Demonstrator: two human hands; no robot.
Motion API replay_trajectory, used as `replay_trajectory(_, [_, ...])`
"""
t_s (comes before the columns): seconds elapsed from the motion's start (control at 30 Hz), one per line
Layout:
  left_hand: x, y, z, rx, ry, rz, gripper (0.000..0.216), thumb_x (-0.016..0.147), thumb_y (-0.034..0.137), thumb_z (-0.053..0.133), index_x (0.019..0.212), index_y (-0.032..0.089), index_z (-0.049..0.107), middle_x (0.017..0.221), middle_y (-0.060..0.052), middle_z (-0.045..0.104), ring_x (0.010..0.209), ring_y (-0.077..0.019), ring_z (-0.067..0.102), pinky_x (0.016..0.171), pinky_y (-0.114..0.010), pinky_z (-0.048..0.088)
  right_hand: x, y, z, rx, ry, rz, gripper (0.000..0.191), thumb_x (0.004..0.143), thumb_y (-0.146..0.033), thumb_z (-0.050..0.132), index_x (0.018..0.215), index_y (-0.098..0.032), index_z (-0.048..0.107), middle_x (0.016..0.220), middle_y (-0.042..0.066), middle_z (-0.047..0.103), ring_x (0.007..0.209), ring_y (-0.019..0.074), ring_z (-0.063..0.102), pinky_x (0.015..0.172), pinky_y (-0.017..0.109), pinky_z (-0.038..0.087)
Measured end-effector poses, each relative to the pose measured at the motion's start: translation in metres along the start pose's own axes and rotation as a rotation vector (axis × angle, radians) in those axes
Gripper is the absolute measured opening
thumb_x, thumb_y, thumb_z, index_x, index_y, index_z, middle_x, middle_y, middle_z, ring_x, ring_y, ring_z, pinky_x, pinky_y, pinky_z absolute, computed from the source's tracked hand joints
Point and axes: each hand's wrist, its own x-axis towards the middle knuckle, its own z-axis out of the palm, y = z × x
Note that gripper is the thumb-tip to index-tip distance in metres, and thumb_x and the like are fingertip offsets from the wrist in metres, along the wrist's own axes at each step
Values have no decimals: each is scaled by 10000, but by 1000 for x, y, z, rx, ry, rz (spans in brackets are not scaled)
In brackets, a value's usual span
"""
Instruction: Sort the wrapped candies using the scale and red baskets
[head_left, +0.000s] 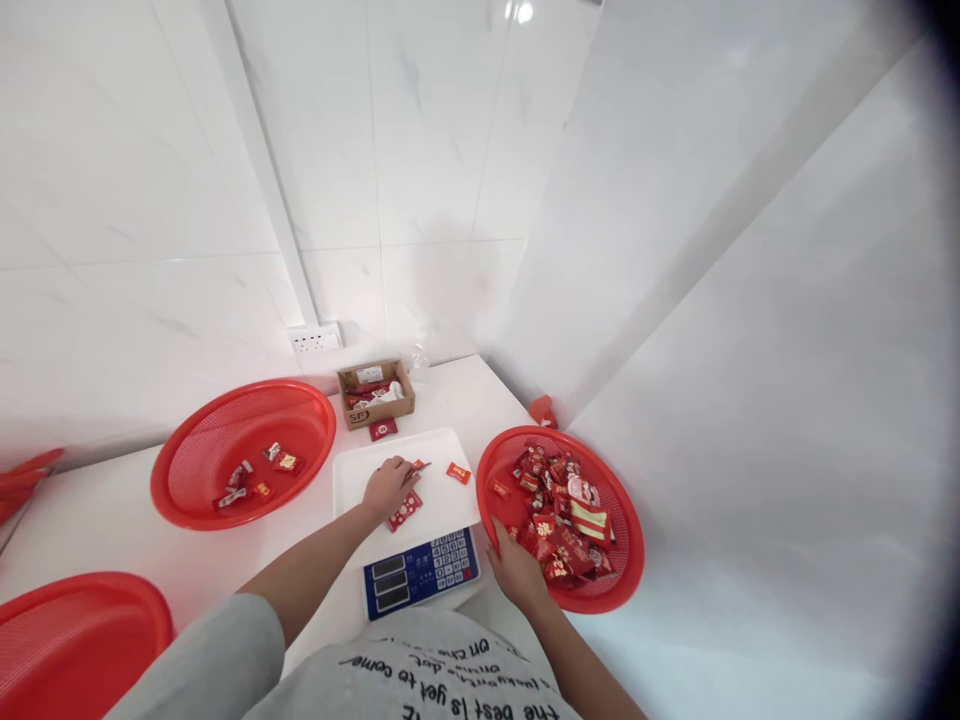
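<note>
In what looks like a gathering step, the left hand (387, 488) curls its fingers over red packets (406, 511) on the scale's (421, 572) white tray (442, 511), any hold impossible to tell, the next move calling for a low pinch, while the right hand (517, 572) grips the red basket's (504, 462) left rim, beside the white tabletop (484, 395) before a tiled wall (435, 130).

surface (454, 388) | back edge: box (391, 411), loose packet (383, 429) just before it | near front edge: scale (420, 573) beneath tray (442, 515), small packets (459, 473) on tray | over right edge: first basket (636, 510), wrapped pieces (566, 540) inside | left of tray: second basket (217, 440) | before that, farther left: third basket (90, 650)
</note>
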Motion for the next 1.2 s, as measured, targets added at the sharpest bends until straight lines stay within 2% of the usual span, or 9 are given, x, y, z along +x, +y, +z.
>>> replay_trajectory(0.23, [-26,-15,-23,-107,51,13,249,879,358,395,904,194,581,974,-44,565,942,-170,523,799,-282,435,-3,-3,-4,-21,4,-1,496,899,-331,280,1374,-190,252,1177,131,589,1027,220,580,797,310,403])
replay_trajectory(0.37, [-47,-23,-24,-114,58,54,248,870,353,411,920,206,604,1046,-54,563,1002,-186,519,867,-316,434,-3,-4,-4,-41,-9,16,494,901,-328,285,1372,-184,248,1145,139,605,1018,218,583,791,307,400])
replay_trajectory(0.47, [-60,-28,-21,-49,40,92,286,858,389,432,1014,224,605,1177,-70,531,1126,-220,466,933,-359,407,-2,-4,-4,-53,-19,25,500,896,-328,294,1373,-184,244,1141,135,607,1010,220,586,788,306,400])
replay_trajectory(0.57, [-73,-28,-14,71,24,97,476,799,502,492,1180,221,538,1331,-117,432,1258,-284,341,1017,-457,301,-2,-5,-5,-49,-25,24,504,894,-330,298,1372,-176,251,1154,134,600,1021,224,580,791,302,399])
replay_trajectory(0.7, [-82,-25,-2,168,-12,-8,794,690,649,526,1350,238,364,1470,-149,203,1347,-367,102,1041,-574,117,-3,-5,-5,-35,-11,8,500,893,-323,297,1369,-175,257,1171,142,588,1028,226,577,794,308,397])
replay_trajectory(0.77, [-79,-23,3,170,-51,-97,880,664,681,523,1390,243,284,1491,-152,125,1349,-387,28,1032,-583,97,-4,-5,-5,-34,-5,5,498,891,-319,303,1367,-181,257,1154,143,598,1020,227,582,788,315,399])
replay_trajectory(0.87, [-67,-18,9,164,-103,-171,924,657,693,516,1409,243,224,1495,-162,90,1347,-395,14,1025,-578,97,-4,-5,-4,-39,0,8,495,890,-325,306,1363,-185,261,1130,136,612,1009,225,587,779,312,401])
replay_trajectory(1.07, [-35,2,13,170,-139,-31,952,611,744,506,1404,303,216,1501,-126,96,1347,-396,-8,1006,-616,21,-4,-5,-5,-27,10,0,506,882,-327,309,1367,-190,259,1166,132,594,1013,229,585,784,313,404])
replay_trajectory(1.2, [-15,7,13,151,-190,23,906,596,765,493,1372,343,290,1489,-116,160,1340,-416,10,988,-632,23,-3,-5,-5,-21,0,13,507,879,-328,308,1367,-199,259,1163,133,595,1006,227,589,783,315,405])
